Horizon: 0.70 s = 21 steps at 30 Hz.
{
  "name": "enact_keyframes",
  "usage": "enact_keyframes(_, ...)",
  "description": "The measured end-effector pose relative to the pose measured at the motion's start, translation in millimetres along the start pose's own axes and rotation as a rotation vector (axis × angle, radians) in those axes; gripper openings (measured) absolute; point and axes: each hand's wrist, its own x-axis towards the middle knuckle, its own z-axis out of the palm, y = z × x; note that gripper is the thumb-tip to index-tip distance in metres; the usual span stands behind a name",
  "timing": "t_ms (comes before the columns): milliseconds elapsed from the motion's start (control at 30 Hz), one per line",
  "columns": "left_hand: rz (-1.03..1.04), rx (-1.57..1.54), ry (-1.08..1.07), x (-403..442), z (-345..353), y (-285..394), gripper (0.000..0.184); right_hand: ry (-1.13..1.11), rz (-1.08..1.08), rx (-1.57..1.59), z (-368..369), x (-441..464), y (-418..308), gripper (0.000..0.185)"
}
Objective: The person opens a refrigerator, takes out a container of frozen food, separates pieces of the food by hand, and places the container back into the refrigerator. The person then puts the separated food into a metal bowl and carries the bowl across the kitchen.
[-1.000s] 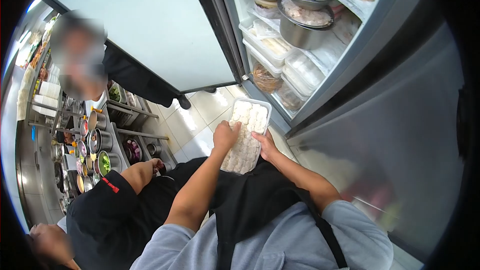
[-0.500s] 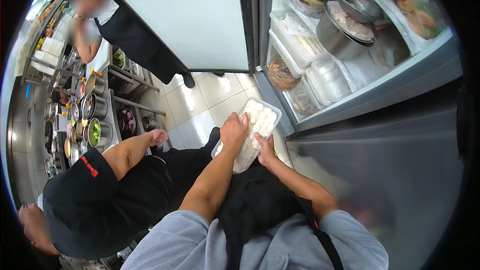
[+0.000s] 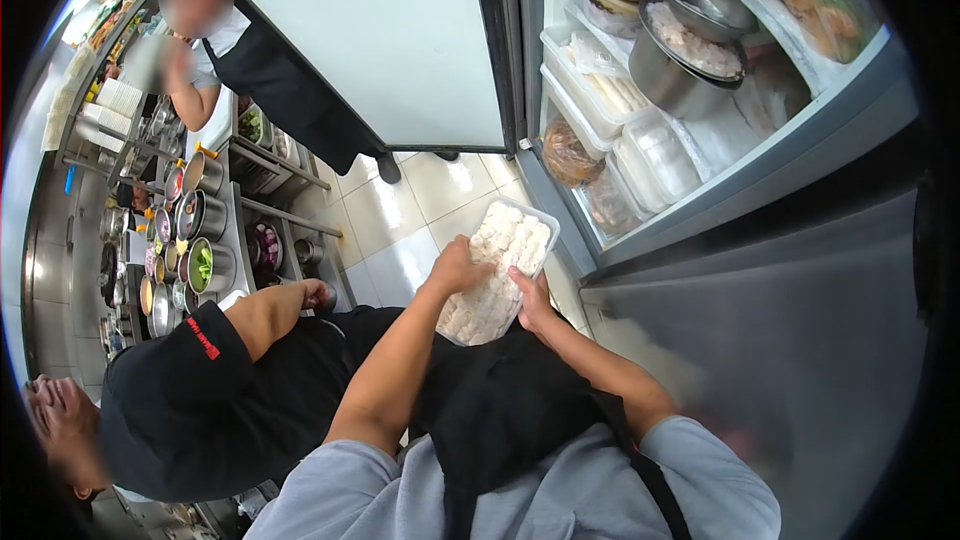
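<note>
A clear plastic tray point(image 3: 548, 225) holds rows of white, lumpy food pieces point(image 3: 505, 240) and lies tilted in front of my apron. On its right side my right hand point(image 3: 530, 292) grips the rim, with the thumb over the pieces. My left hand point(image 3: 462, 268) rests on the left part of the tray, its fingers bent over the white pieces. Whether those fingers pinch a piece cannot be made out.
An open fridge point(image 3: 700, 140) at the right holds metal bowls point(image 3: 708, 2) and plastic boxes point(image 3: 655, 155); its door point(image 3: 380, 30) stands open. A co-worker in black point(image 3: 190, 410) is close on the left, another person point(image 3: 290, 90) beyond. Pots point(image 3: 210, 265) stand on a counter.
The view has swung toward the fridge since the first frame. My left hand has shifted slightly left and down over the tray since half a second ago. The near co-worker's hand has drawn back.
</note>
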Motion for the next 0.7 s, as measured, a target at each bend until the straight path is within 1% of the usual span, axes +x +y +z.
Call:
enact_keyframes(67,-0.153,-0.101,-0.173,3,-19,9,0.077,0.010,-0.017,-0.006,3,-2,-2,0.061)
enact_keyframes(100,-0.134,-0.154,-0.133,4,-14,4,0.075,0.017,-0.035,-0.013,8,-3,-5,0.058)
enact_keyframes(200,-0.134,-0.185,-0.091,2,-7,9,0.071,0.019,-0.050,-0.012,10,-7,-11,0.058)
enact_keyframes(433,-0.111,-0.173,-0.094,10,5,17,0.067,0.044,-0.026,0.022,-6,-4,-10,0.061)
enact_keyframes(500,-0.112,-0.166,-0.143,9,1,22,0.070,0.079,-0.007,0.031,-10,-4,-7,0.062)
enact_keyframes(533,-0.125,-0.162,-0.113,9,-3,20,0.070,0.047,0.003,0.028,-6,-2,-6,0.062)
enact_keyframes(633,-0.060,-0.135,-0.114,10,10,26,0.073,0.023,0.007,0.065,-12,-13,-20,0.062)
enact_keyframes(700,-0.018,-0.025,-0.098,7,-7,24,0.078,-0.003,-0.006,0.026,-3,-5,-18,0.062)
